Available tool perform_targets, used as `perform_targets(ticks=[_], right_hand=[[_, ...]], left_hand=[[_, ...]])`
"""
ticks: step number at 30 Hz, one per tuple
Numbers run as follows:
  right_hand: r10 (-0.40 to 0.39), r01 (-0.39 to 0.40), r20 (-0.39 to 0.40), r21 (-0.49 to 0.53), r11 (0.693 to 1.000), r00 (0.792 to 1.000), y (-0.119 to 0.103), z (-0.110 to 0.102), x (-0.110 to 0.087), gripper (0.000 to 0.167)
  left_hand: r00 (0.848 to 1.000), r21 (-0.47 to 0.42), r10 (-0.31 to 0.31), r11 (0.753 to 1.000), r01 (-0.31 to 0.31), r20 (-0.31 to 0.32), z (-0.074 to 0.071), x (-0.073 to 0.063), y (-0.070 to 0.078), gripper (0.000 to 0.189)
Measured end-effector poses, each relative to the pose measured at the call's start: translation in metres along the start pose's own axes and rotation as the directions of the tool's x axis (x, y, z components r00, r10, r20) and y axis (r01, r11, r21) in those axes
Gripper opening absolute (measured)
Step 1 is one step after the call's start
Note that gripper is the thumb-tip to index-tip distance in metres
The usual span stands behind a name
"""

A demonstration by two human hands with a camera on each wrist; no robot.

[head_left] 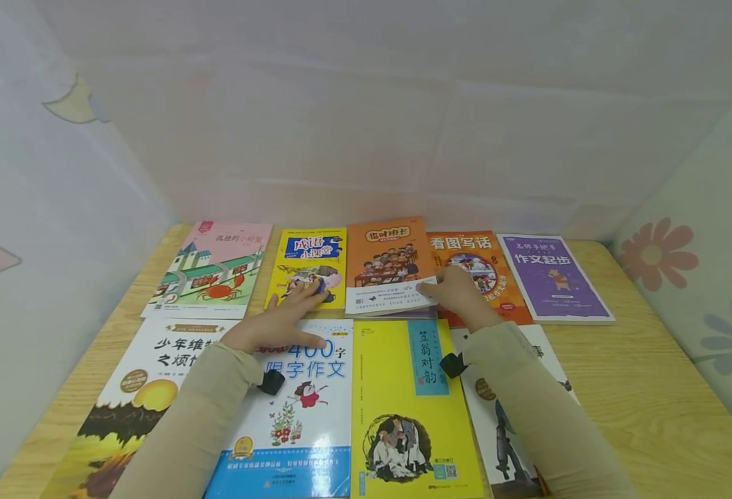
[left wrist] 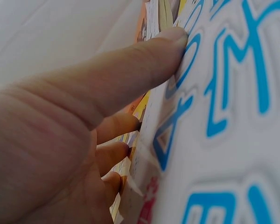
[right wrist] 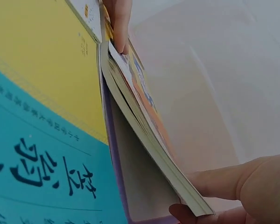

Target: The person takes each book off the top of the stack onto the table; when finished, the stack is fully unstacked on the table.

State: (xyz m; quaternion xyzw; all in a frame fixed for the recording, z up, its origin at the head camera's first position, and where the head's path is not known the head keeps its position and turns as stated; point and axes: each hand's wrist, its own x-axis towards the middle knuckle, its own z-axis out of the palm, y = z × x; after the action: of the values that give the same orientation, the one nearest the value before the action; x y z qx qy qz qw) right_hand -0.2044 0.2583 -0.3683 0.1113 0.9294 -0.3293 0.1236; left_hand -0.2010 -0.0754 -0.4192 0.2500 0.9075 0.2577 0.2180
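My right hand [head_left: 464, 296] pinches the lower right corner of an orange book [head_left: 386, 251] with classroom figures on its cover. In the right wrist view that corner is raised, and the book's page edge [right wrist: 151, 140] slants above a purple-edged book [right wrist: 137, 182] lying beneath it. My left hand [head_left: 279, 324] spreads its fingers over the lower part of a small yellow book [head_left: 306, 260]. Its thumb [left wrist: 144, 63] rests by the top of a white and blue book [head_left: 308, 416] with large blue characters.
A pink and green book [head_left: 213, 270] lies back left; a red-orange book [head_left: 478, 260] and a purple book [head_left: 556, 277] lie back right. In front are a landscape-covered book [head_left: 135, 388], a yellow book [head_left: 410, 430] and a white book [head_left: 497, 443]. The wooden table [head_left: 647, 388] meets a pale cloth backdrop.
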Motion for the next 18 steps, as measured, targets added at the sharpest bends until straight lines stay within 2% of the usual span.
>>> perform_targets(ticks=[18], right_hand=[[0.061, -0.061, -0.010, -0.014, 0.998, 0.998, 0.0015, 0.0029, 0.0041, 0.039]], left_hand=[[1.000, 0.001, 0.011, 1.000, -0.011, 0.003, -0.0011, 0.0005, 0.0005, 0.104]])
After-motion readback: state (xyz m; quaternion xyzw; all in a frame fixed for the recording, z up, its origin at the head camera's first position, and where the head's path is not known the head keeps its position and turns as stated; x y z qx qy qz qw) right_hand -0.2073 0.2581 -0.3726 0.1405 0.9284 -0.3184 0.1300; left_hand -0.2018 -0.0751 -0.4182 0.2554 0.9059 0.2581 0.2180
